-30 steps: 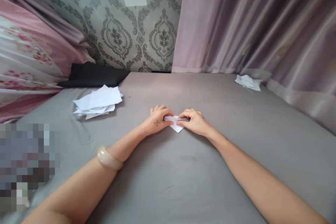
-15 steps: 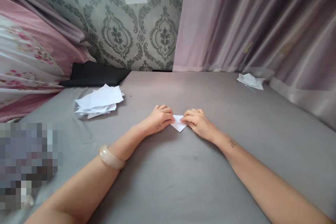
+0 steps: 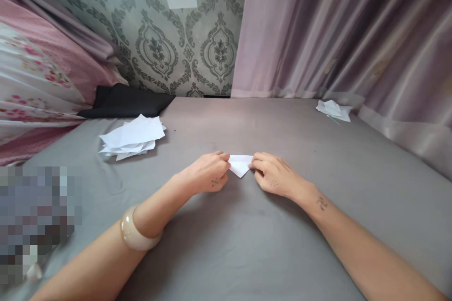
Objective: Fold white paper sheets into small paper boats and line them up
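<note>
Between my hands is a small folded sheet of white paper (image 3: 240,164), with a straight far edge and a point towards me. My left hand (image 3: 212,171) pinches its left corner, fingers closed and curled. On the opposite corner, my right hand (image 3: 273,173) grips the paper between thumb and fingers. The parts of the paper under my fingertips are hidden. A pale bangle (image 3: 139,233) circles my left forearm.
A stack of white paper sheets (image 3: 134,134) lies to the left on the grey sheet-covered surface (image 3: 226,254). Behind it is a black folded cloth (image 3: 127,100). More white papers (image 3: 334,110) sit at the far right, near the curtain (image 3: 300,28).
My hands have moved apart to the paper's two side corners, so more of it shows. Both wrists have come slightly lower. The view has shifted a little.
</note>
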A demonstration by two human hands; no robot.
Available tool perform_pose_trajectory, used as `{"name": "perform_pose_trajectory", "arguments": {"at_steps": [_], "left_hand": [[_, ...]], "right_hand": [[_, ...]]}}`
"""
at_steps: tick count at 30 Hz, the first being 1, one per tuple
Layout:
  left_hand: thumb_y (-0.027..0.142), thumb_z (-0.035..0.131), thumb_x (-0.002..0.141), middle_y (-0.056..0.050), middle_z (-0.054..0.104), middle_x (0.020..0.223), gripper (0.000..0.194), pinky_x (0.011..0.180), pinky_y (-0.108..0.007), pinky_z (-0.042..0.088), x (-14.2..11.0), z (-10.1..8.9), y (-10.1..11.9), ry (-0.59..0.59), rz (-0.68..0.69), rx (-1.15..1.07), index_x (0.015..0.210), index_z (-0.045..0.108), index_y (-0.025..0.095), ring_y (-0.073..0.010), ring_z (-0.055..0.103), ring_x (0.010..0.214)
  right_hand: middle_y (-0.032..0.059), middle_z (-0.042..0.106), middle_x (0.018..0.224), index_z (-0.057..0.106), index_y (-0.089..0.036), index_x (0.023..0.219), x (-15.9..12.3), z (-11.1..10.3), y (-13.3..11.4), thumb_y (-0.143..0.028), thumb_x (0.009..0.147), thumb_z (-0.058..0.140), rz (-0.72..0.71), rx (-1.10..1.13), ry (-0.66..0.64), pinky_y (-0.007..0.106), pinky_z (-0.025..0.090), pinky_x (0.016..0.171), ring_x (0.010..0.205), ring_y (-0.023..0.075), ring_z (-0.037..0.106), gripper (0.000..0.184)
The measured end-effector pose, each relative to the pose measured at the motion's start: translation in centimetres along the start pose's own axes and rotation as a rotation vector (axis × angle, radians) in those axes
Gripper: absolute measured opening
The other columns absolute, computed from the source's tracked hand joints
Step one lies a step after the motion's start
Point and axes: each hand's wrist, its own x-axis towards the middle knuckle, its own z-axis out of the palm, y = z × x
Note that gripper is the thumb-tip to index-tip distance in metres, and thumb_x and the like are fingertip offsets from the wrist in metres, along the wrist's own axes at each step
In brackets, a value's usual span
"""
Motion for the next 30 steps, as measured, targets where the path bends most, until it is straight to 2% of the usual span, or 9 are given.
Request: {"name": "perform_pose_trajectory", "arguments": {"at_steps": [4,7,12,14,16,19,24,27,30], "left_hand": [[0.024,0.032,0.094,-0.012,0.059,0.082,0.032,0.066,-0.033,0.042,1.6,1.3,1.4,0.103,-0.22,0.06,0.083,0.061,0.015,-0.0238,0.057,0.08],[0.023,0.035,0.093,-0.01,0.057,0.082,0.027,0.07,-0.034,0.042,2.4,2.4,1.1,0.163,-0.242,0.0,0.081,0.059,0.017,-0.0236,0.055,0.081],[0.039,0.051,0.087,-0.008,0.055,0.094,0.021,0.08,-0.037,0.041,2.4,3.8,-1.1,0.238,-0.398,-0.233,0.088,0.056,0.019,-0.0249,0.051,0.091],[0.046,0.06,0.079,-0.009,0.054,0.102,0.033,0.083,-0.039,0.041,2.4,4.0,-2.0,0.249,-0.479,-0.339,0.099,0.056,0.02,-0.0262,0.049,0.096],[0.048,0.065,0.074,-0.009,0.053,0.105,0.039,0.086,-0.041,0.04,2.5,3.8,-2.5,0.207,-0.517,-0.429,0.101,0.057,0.021,-0.0271,0.048,0.099],[0.046,0.068,0.071,-0.008,0.053,0.102,0.033,0.089,-0.043,0.038,2.6,3.1,-2.6,0.128,-0.539,-0.501,0.094,0.063,0.022,-0.0285,0.048,0.102],[0.04,0.065,0.073,-0.005,0.057,0.093,0.02,0.088,-0.042,0.036,2.4,2.2,-2.3,0.125,-0.491,-0.57,0.079,0.065,0.021,-0.0254,0.05,0.097],[0.035,0.064,0.075,-0.001,0.058,0.079,0.016,0.079,-0.034,0.04,2.1,2.4,-2.5,0.16,-0.397,-0.682,0.076,0.062,0.019,-0.0181,0.053,0.08],[0.035,0.061,0.077,0.002,0.056,0.068,0.018,0.064,-0.026,0.039,1.9,2.7,-2.8,0.186,-0.309,-0.797,0.078,0.061,0.018,-0.0124,0.049,0.064]], "right_hand": [[0.0075,0.061,0.082,0.068,-0.021,0.097,1.1,1.1,-1.5,-0.025,0.094,0.039,0.083,-0.17,0.088,0.033,0.035,0.068,0.078,0.0209,0.054,0.029],[0.0093,0.061,0.084,0.069,-0.02,0.094,1.7,2.0,-2.1,-0.03,0.096,0.036,0.101,-0.217,0.111,0.034,0.035,0.067,0.08,0.022,0.054,0.034],[0.0062,0.061,0.083,0.07,-0.021,0.081,1.6,2.6,-1.3,-0.033,0.092,0.047,0.258,-0.068,0.154,0.035,0.038,0.075,0.081,0.0207,0.055,0.028],[0.0049,0.062,0.091,0.068,-0.023,0.091,1.5,2.8,-0.5,-0.034,0.089,0.053,0.309,0.031,0.184,0.036,0.038,0.08,0.088,0.0214,0.056,0.019],[0.0059,0.061,0.105,0.064,-0.024,0.106,1.5,2.8,0.3,-0.037,0.085,0.057,0.339,0.129,0.197,0.037,0.039,0.084,0.099,0.0238,0.054,0.026],[0.0071,0.057,0.115,0.061,-0.026,0.115,1.6,2.7,1.3,-0.038,0.081,0.06,0.369,0.256,0.138,0.04,0.038,0.09,0.106,0.0255,0.05,0.036],[0.0032,0.059,0.11,0.065,-0.027,0.095,1.8,2.1,1.6,-0.032,0.076,0.063,0.373,0.378,0.089,0.042,0.036,0.092,0.102,0.0228,0.052,0.02],[0.0011,0.063,0.092,0.062,-0.024,0.082,1.8,1.9,1.8,-0.031,0.075,0.063,0.347,0.484,0.063,0.036,0.041,0.081,0.087,0.0189,0.056,0.011],[-0.001,0.062,0.077,0.062,-0.022,0.089,1.7,1.7,2.1,-0.03,0.074,0.062,0.356,0.628,0.017,0.029,0.042,0.066,0.069,0.0147,0.055,0.017]]}}
